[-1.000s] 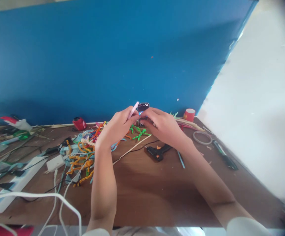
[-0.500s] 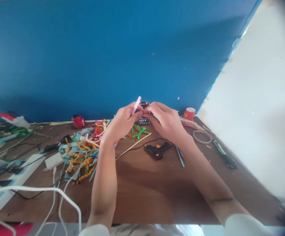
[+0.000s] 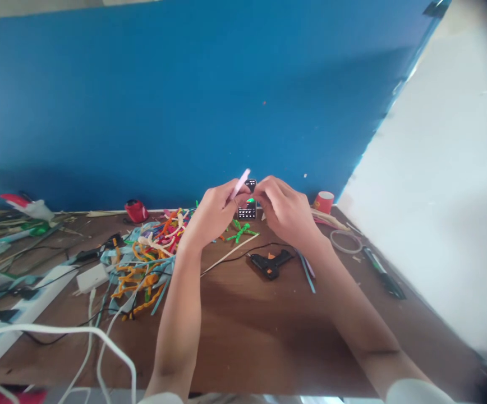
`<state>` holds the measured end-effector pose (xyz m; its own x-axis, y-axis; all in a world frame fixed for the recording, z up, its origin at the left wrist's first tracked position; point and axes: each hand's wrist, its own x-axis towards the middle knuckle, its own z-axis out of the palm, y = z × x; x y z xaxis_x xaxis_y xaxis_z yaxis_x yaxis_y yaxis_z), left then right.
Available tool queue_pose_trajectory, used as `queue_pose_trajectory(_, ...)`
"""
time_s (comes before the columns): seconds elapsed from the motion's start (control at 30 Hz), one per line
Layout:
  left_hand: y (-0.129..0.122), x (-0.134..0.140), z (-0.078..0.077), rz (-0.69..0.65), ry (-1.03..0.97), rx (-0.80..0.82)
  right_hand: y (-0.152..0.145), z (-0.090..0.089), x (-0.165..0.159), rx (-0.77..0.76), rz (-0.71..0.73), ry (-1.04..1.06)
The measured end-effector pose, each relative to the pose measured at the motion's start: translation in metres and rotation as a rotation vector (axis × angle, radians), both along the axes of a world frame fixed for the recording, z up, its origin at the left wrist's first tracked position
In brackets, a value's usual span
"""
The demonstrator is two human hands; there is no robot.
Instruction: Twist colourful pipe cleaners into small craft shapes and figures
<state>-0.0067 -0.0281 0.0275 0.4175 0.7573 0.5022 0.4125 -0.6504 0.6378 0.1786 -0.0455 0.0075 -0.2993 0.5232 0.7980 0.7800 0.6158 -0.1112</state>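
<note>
Raised over the back of the table, my left hand (image 3: 218, 210) is closed on a pale pink strip (image 3: 240, 184) that slants up past its fingers. My right hand (image 3: 283, 210) is pinched close beside it, fingertips near those of the left. Whatever lies between its fingertips is too small to make out. Behind both hands stands a phone (image 3: 247, 212) with a lit screen, partly covered by the fingers. Below them lies a bright green twisted pipe-cleaner figure (image 3: 240, 231).
A black glue gun (image 3: 270, 264) lies mid-table near blue strips (image 3: 308, 275). Tangled coloured pipe cleaners (image 3: 142, 269) heap up at left, with a white power strip (image 3: 28, 311) and cables. A red cup (image 3: 323, 202), a tape ring (image 3: 346, 241) and a cutter knife (image 3: 384, 273) are at right.
The view has tilted slightly upward, so the table sits lower in the picture. The fingertips have moved a little apart, and a bright green patch now shows between them.
</note>
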Motion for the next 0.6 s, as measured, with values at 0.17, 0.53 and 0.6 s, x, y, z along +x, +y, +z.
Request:
queue_pose_trajectory(0.17,-0.001,-0.004,0.003,0.028,0.108,0.182,-0.001,0.003,0.006,-0.019,0.089,-0.025)
queue_pose_trajectory(0.53,0.004,0.007,-0.003,0.264,0.243,0.672,0.005,0.002,0.002,-0.309,0.181,0.339)
queue_pose_trajectory(0.6,0.004,0.007,-0.003,0.25,0.221,0.711,0.005,0.002,0.001,-0.418,0.307,0.471)
